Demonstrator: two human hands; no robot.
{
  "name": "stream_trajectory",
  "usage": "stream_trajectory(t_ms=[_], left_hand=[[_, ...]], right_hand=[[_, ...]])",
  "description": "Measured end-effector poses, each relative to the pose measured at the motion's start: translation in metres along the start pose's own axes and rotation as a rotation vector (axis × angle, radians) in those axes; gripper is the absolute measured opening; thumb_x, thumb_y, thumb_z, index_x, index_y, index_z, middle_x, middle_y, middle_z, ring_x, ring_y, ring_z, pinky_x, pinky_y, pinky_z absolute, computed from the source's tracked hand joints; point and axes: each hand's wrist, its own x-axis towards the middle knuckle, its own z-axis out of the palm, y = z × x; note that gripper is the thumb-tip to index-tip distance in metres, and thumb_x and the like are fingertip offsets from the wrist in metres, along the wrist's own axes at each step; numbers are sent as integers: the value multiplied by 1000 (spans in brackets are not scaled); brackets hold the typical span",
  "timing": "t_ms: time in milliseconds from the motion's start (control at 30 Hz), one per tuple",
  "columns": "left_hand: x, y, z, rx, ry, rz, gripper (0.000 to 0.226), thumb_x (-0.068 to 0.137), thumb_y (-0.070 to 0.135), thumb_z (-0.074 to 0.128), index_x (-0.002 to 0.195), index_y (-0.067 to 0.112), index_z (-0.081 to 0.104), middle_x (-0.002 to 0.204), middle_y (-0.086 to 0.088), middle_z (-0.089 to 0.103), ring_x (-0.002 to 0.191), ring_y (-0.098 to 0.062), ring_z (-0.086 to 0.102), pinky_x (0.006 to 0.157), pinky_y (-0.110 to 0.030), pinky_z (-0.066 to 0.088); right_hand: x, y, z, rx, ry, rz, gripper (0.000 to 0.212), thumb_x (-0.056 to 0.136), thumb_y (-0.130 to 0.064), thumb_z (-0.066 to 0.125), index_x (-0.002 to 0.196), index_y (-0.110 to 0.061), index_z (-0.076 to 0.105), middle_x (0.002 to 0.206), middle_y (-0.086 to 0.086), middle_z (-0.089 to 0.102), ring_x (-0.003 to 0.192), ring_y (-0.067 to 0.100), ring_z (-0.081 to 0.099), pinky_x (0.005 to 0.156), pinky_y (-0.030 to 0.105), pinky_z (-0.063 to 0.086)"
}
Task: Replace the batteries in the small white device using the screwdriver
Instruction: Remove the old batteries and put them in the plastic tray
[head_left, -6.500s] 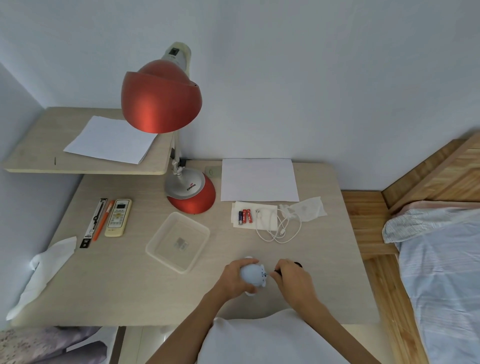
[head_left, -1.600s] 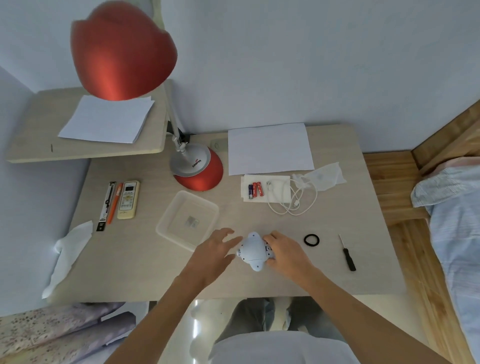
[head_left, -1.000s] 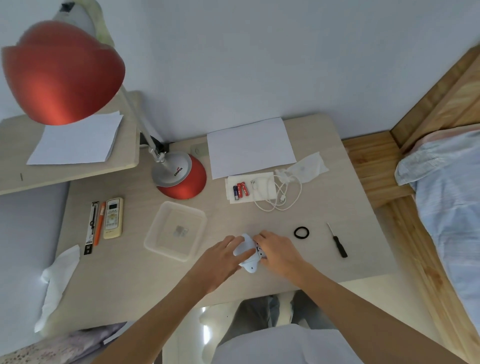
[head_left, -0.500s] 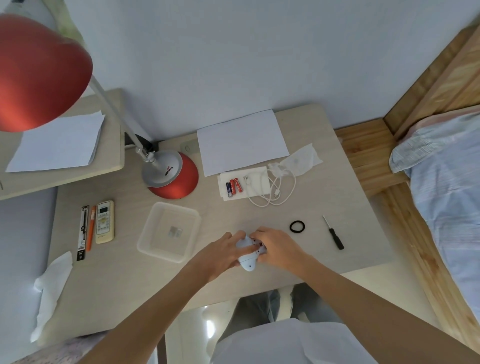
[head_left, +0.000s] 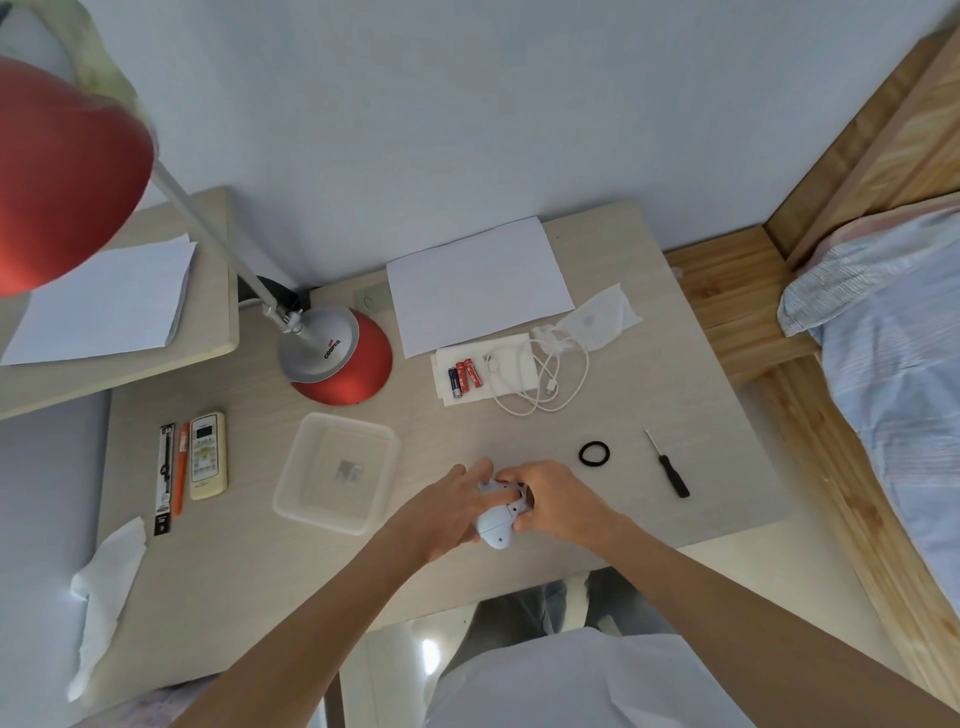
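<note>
The small white device (head_left: 496, 524) rests near the desk's front edge, held between both hands. My left hand (head_left: 447, 506) grips its left side. My right hand (head_left: 553, 499) covers its upper right part, fingers curled over a dark opening there. The black-handled screwdriver (head_left: 670, 467) lies loose on the desk to the right, apart from both hands. Three small batteries (head_left: 464, 376), one blue and two red, lie on a white paper farther back.
A black ring (head_left: 594, 453) lies between my right hand and the screwdriver. A clear plastic tray (head_left: 337, 470) sits left of my hands. A red desk lamp (head_left: 343, 358), a white cable (head_left: 545, 382), paper sheets, a remote (head_left: 208, 456) and a bed at right surround the desk (head_left: 249, 545).
The screwdriver, held at the device 6.5 s ago, now lies on the desk at right. Both hands have closed in on the device, and the view has tilted.
</note>
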Motion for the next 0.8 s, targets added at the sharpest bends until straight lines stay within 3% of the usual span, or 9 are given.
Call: stream_trajectory(t_ms=[233, 367, 500, 633, 733, 800], left_hand=[[-1, 5, -6, -20, 6, -4, 80, 91, 22, 82, 153, 41, 37, 152, -2, 33, 121, -25, 54, 102, -40, 58], [-5, 5, 4, -73, 48, -26, 78, 92, 24, 81, 154, 43, 36, 150, -2, 34, 120, -22, 53, 101, -39, 59], [-15, 5, 12, -156, 128, -54, 65, 99, 35, 73, 153, 44, 38, 147, 0, 38, 117, -20, 57, 95, -35, 60], [-24, 16, 21, -187, 213, -106, 59, 107, 33, 61, 158, 45, 34, 160, 0, 36, 131, -22, 53, 98, -36, 60], [-32, 26, 25, -138, 309, -106, 73, 100, 19, 74, 162, 37, 40, 164, -9, 42, 143, -26, 52, 101, -35, 60], [-37, 30, 26, -106, 360, -74, 85, 82, 10, 91, 156, 28, 54, 152, -15, 56, 133, -29, 63, 91, -33, 65]], right_hand=[[0, -2, -1, -2, -6, -8, 43, 76, -23, 85, 117, -26, 74, 92, -8, 75, 79, 7, 67, 78, 31, 61], [1, -1, 0, -8, -22, -3, 34, 79, -24, 84, 111, -25, 73, 91, -6, 74, 81, 10, 69, 80, 36, 62], [1, -3, 0, -37, -9, 7, 32, 78, -24, 81, 109, -23, 73, 89, -6, 74, 78, 12, 69, 78, 36, 62], [0, -2, 2, -49, -1, 26, 29, 79, -24, 80, 106, -23, 73, 87, -4, 73, 78, 14, 68, 78, 38, 62], [-1, 0, 2, -49, 9, 34, 31, 78, -25, 81, 107, -21, 72, 88, -4, 73, 79, 15, 67, 78, 39, 61], [-1, 0, 2, -48, 16, 27, 33, 79, -25, 82, 109, -20, 73, 91, -4, 74, 81, 15, 67, 80, 37, 60]])
